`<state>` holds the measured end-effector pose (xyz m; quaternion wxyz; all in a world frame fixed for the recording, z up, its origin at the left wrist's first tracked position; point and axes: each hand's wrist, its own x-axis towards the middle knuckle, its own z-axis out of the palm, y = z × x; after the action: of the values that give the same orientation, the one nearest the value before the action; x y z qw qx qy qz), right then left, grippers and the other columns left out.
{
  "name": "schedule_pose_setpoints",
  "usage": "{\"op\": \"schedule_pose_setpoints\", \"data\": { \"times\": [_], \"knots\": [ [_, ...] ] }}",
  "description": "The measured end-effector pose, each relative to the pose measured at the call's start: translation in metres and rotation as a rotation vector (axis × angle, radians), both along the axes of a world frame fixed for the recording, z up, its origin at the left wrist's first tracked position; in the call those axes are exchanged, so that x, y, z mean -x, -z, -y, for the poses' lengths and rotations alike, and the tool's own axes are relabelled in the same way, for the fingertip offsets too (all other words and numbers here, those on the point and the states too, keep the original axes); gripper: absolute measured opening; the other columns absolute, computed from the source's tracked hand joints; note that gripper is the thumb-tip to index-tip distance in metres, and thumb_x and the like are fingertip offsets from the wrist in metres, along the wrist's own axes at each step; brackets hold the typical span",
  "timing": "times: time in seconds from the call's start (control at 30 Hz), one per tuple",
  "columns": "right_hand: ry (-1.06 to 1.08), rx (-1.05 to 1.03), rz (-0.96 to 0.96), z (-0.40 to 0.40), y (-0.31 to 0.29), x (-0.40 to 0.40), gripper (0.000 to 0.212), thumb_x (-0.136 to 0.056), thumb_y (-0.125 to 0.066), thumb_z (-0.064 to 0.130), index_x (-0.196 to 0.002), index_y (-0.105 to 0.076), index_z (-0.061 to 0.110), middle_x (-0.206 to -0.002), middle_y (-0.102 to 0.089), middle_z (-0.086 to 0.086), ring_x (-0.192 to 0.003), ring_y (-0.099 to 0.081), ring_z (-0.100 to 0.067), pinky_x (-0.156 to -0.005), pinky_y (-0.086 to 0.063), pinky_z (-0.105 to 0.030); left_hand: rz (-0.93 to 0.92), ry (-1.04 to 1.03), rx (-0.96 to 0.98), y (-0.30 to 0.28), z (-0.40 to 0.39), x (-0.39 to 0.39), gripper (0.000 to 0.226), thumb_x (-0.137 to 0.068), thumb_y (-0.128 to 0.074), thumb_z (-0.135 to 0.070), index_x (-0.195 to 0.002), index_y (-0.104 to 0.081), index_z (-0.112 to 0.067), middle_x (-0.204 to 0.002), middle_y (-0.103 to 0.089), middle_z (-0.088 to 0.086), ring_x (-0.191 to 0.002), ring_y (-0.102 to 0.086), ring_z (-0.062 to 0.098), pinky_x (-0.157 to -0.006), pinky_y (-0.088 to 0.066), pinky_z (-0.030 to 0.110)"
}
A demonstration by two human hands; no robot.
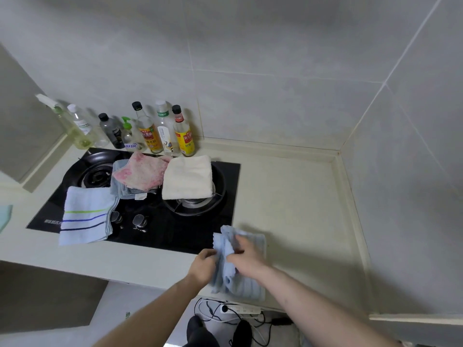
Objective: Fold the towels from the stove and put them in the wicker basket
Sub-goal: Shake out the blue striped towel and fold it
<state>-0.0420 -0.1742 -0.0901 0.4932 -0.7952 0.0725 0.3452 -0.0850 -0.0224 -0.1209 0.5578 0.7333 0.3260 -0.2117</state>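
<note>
A light blue towel [240, 284] lies bunched on the counter just right of the black stove [175, 231]. My left hand [204, 265] grips its left side and my right hand [246, 256] pinches a fold near its middle. On the stove lie a striped pale blue towel [86, 216] at the front left, a pink towel [142, 171] over a grey-blue one [120, 186] at the back, and a cream towel [188, 177] on the right burner. No wicker basket is in view.
Several bottles [150, 131] stand against the tiled wall behind the stove. The cream counter [295, 201] stretches right to the corner. Below the counter edge a power strip [240, 309] and cables lie on the floor. A teal cloth [5, 216] shows at the left edge.
</note>
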Motion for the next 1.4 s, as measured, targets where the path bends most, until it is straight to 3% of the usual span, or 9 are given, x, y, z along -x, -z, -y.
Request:
{"op": "schedule_pose_setpoints", "data": {
  "times": [0.1, 0.23, 0.4, 0.57, 0.8, 0.9, 1.03, 1.27, 1.4],
  "knots": [
    [0.003, -0.013, -0.058, 0.001, 0.014, 0.001, 0.063, -0.086, -0.067, 0.013, -0.144, -0.048, 0.026, -0.106, -0.067, 0.006, -0.084, -0.068, -0.014, -0.064, -0.059, -0.025, 0.027, -0.071, -0.064, -0.004, -0.01, -0.008, 0.03, -0.102, -0.043, -0.009, -0.127, -0.057, -0.01, -0.116, -0.064, 0.006, -0.098, -0.057, 0.017, -0.079, -0.043, 0.028],
    [0.211, 0.196, 0.213, 0.024, 0.02, -0.013, 0.041, -0.084, -0.066, 0.016, -0.124, -0.06, 0.022, -0.113, -0.063, -0.001, -0.094, -0.065, -0.02, -0.084, -0.054, -0.028, 0.081, 0.067, -0.174, -0.008, -0.016, -0.023, 0.048, -0.093, -0.061, -0.03, -0.137, -0.051, -0.012, -0.115, -0.059, -0.005, -0.102, -0.059, 0.014, -0.083, -0.047, 0.026],
    [0.242, 0.277, 0.029, 0.047, 0.034, -0.037, 0.083, -0.081, -0.076, 0.03, -0.151, -0.036, 0.013, -0.142, -0.05, -0.009, -0.127, -0.056, -0.028, -0.106, -0.045, -0.034, -0.051, 0.291, -0.207, -0.008, -0.009, -0.049, 0.086, -0.073, -0.075, -0.052, -0.145, -0.04, -0.02, -0.132, -0.054, -0.001, -0.115, -0.057, 0.019, -0.09, -0.052, 0.031],
    [0.193, 0.196, -0.077, 0.05, 0.036, -0.05, 0.035, -0.079, -0.082, 0.01, -0.107, -0.061, 0.014, -0.105, -0.067, -0.007, -0.089, -0.062, -0.022, -0.075, -0.048, -0.026, -0.095, 0.219, -0.103, -0.006, -0.002, -0.069, 0.088, -0.084, -0.079, -0.027, -0.155, -0.03, -0.011, -0.131, -0.052, 0.002, -0.109, -0.056, 0.019, -0.089, -0.05, 0.028],
    [0.115, 0.119, -0.072, 0.064, 0.036, -0.056, 0.017, -0.085, -0.078, 0.011, -0.095, -0.064, 0.014, -0.079, -0.063, 0.001, -0.062, -0.056, -0.008, -0.047, -0.042, -0.015, -0.009, 0.227, -0.015, -0.014, -0.006, -0.068, 0.03, -0.086, -0.064, -0.004, -0.116, -0.069, -0.008, -0.081, -0.065, 0.002, -0.068, -0.059, 0.014, -0.053, -0.046, 0.022],
    [0.182, 0.038, -0.056, 0.069, 0.03, -0.057, 0.015, -0.085, -0.074, 0.007, -0.097, -0.067, 0.009, -0.076, -0.061, -0.001, -0.063, -0.058, -0.011, -0.054, -0.053, -0.023, 0.058, 0.184, 0.083, -0.02, -0.003, -0.064, 0.025, -0.086, -0.056, 0.007, -0.108, -0.065, 0.0, -0.071, -0.066, 0.008, -0.063, -0.064, 0.019, -0.06, -0.054, 0.029],
    [0.189, 0.005, 0.087, 0.074, 0.021, -0.047, 0.026, -0.08, -0.065, -0.005, -0.099, -0.067, 0.013, -0.079, -0.065, -0.005, -0.07, -0.062, -0.015, -0.065, -0.06, -0.028, 0.253, 0.21, 0.12, -0.018, -0.001, -0.056, 0.015, -0.088, -0.063, 0.006, -0.102, -0.063, 0.001, -0.091, -0.07, 0.014, -0.082, -0.068, 0.021, -0.084, -0.06, 0.043],
    [-0.138, 0.148, 0.594, 0.098, 0.035, -0.004, 0.028, -0.072, -0.066, 0.001, -0.088, -0.06, 0.022, -0.101, -0.058, 0.009, -0.089, -0.059, -0.002, -0.075, -0.046, -0.019, 0.457, 0.45, -0.087, -0.004, 0.0, -0.024, 0.036, -0.086, -0.058, 0.009, -0.09, -0.06, -0.027, -0.124, -0.062, -0.005, -0.121, -0.054, -0.008, -0.096, -0.043, 0.01],
    [-0.281, 0.259, 0.602, 0.101, 0.046, 0.019, 0.035, -0.07, -0.058, 0.001, -0.091, -0.055, 0.029, -0.128, -0.046, 0.02, -0.113, -0.052, 0.004, -0.089, -0.047, -0.021, 0.443, 0.594, -0.216, 0.013, -0.005, -0.007, 0.04, -0.078, -0.052, 0.007, -0.087, -0.058, -0.032, -0.139, -0.045, -0.013, -0.132, -0.039, -0.014, -0.109, -0.038, 0.019]
  ]
}}
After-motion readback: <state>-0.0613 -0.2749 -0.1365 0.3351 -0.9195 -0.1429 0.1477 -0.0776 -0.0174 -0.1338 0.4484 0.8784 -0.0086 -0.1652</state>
